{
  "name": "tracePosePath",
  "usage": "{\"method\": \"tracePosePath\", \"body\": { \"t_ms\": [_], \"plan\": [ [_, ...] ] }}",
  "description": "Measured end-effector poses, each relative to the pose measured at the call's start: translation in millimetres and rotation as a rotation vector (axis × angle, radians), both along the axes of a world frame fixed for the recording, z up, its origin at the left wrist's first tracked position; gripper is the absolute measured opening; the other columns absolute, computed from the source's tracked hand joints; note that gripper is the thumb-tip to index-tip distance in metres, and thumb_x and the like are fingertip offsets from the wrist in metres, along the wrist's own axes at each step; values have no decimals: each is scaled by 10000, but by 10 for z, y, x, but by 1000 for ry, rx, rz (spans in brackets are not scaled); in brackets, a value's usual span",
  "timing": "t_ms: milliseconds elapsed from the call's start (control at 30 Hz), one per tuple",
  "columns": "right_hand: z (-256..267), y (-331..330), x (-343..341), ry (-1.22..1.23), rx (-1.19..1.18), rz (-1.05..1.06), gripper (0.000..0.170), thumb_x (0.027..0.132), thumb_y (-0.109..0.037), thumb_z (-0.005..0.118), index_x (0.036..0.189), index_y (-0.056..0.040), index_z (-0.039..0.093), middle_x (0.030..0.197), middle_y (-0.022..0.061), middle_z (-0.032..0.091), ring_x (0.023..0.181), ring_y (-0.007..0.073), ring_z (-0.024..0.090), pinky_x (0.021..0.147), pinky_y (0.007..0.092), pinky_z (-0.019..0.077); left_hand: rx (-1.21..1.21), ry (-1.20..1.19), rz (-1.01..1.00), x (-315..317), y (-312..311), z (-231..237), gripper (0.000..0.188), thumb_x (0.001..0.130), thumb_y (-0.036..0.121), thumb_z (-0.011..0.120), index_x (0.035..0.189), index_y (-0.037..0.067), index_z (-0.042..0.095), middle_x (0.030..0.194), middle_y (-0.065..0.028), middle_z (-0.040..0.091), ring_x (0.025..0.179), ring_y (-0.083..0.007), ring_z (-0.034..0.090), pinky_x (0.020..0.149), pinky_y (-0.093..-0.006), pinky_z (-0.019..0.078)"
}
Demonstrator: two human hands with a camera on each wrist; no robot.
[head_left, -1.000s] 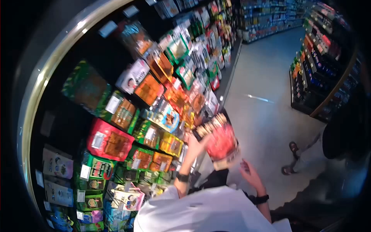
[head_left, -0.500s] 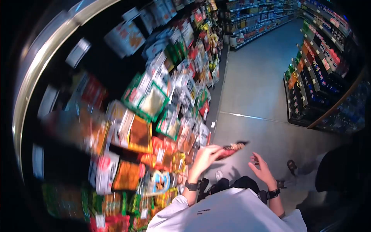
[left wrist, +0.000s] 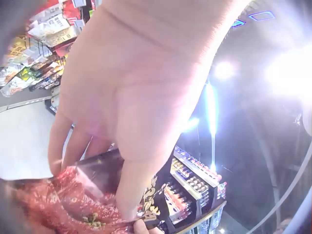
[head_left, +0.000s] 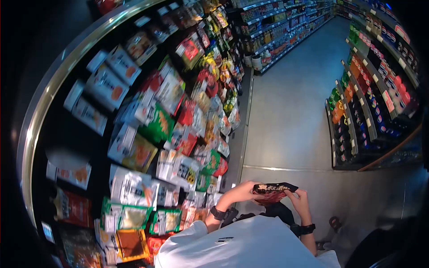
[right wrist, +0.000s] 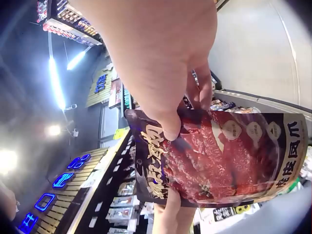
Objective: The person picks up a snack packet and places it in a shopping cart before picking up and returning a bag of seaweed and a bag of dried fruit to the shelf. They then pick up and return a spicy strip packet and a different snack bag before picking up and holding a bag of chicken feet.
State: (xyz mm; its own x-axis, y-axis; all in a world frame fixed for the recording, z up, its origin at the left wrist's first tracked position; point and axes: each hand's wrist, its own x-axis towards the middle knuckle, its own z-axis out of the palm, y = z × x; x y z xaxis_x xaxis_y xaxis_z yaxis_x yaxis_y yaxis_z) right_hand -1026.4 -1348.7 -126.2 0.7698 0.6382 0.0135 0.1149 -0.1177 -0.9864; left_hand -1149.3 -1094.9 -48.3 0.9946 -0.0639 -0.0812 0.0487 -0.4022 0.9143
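Note:
A black and red snack pouch [head_left: 272, 192] with gold lettering is held between both hands in front of the white shirt. The left hand [head_left: 241, 192] grips its left end, and the right hand [head_left: 300, 202] pinches its right corner. From the left wrist, the left hand [left wrist: 131, 87] has its thumb on the pouch's red front [left wrist: 73, 204] and fingers behind. In the right wrist view, the right hand [right wrist: 161, 63] has its thumb on one edge of the pouch [right wrist: 219, 156], while a left-hand thumb [right wrist: 171, 207] presses the opposite edge.
Hanging racks of packaged snacks [head_left: 178, 169] fill the left side, framed by a curved metal rail [head_left: 30, 147]. Bottle shelves [head_left: 357, 107] stand on the right. Grey floor [head_left: 286, 116] runs between them, and another person's shoe [head_left: 334, 223] shows at the lower right.
The right hand has come over to the pouch and taken hold of its corner. The pouch has turned from its earlier tilt to lie level before the body. The head view has swung along the aisle.

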Motion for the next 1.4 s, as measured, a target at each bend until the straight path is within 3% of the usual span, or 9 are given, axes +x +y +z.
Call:
{"method": "tracePosePath", "body": {
  "t_ms": [233,333,600,700,767,833,967,1033,1400],
  "plan": [
    [433,813,1691,-63,-1,-83,174,895,-45,753,1059,10,770,938,99,783,861,115,695,825,300,536,208,46,6,1816,909,331,347,908,238,748,1183,31,702,973,-228,723,852,-400,694,759,-415,545],
    [208,1213,2374,133,97,-93,271,955,-48,684,1218,21,682,1096,116,753,989,166,703,884,292,532,288,89,61,2513,1393,266,271,879,218,755,1067,25,728,902,-239,698,832,-425,666,723,-441,526],
    [33,2712,4375,236,32,-59,240,1057,-154,555,1196,15,652,1094,113,729,1017,181,696,889,315,540,165,-304,498,4331,3349,-257,220,873,88,716,1081,24,753,1116,-183,739,1210,-350,658,996,-398,516],
    [157,3327,5156,235,22,-17,266,1058,-197,593,1211,10,661,1068,107,734,995,155,690,890,291,537,268,-285,640,4991,4088,-250,209,895,112,724,1083,26,755,1132,-172,745,1206,-340,670,987,-402,524],
    [324,3739,5625,220,40,17,261,1063,-190,581,1207,12,662,1058,106,736,980,156,689,891,293,535,16,-160,741,5443,4528,-244,294,932,185,740,1133,-28,725,1062,-217,749,1025,-274,738,894,-359,547],
    [480,4078,6047,196,37,-7,261,1070,-179,555,1185,31,659,1032,111,736,956,173,692,885,315,540,78,-275,803,5912,4838,-93,288,948,210,740,1068,-45,678,851,-84,693,785,-125,602,713,-300,500],
    [270,4650,6902,161,-12,-21,264,1075,-171,536,1165,43,663,1004,116,737,935,182,696,881,324,544,-86,-71,904,6809,5558,-437,310,1009,219,673,1188,-10,564,1107,-101,677,994,-139,593,874,-313,496],
    [9,4935,7372,223,29,2,273,1081,-188,540,1157,40,669,999,113,736,936,173,695,886,320,545,-292,-298,945,7317,5876,-664,332,1021,221,663,1243,-6,566,1193,-71,664,1095,-145,592,970,-311,483],
    [-291,6669,10409,234,107,7,276,1089,-205,529,1111,27,677,952,85,724,918,149,676,876,303,532,-605,-254,1109,10091,7806,-834,343,1038,317,649,1184,11,697,1115,-51,731,988,-117,666,886,-301,535]
  ]
}}
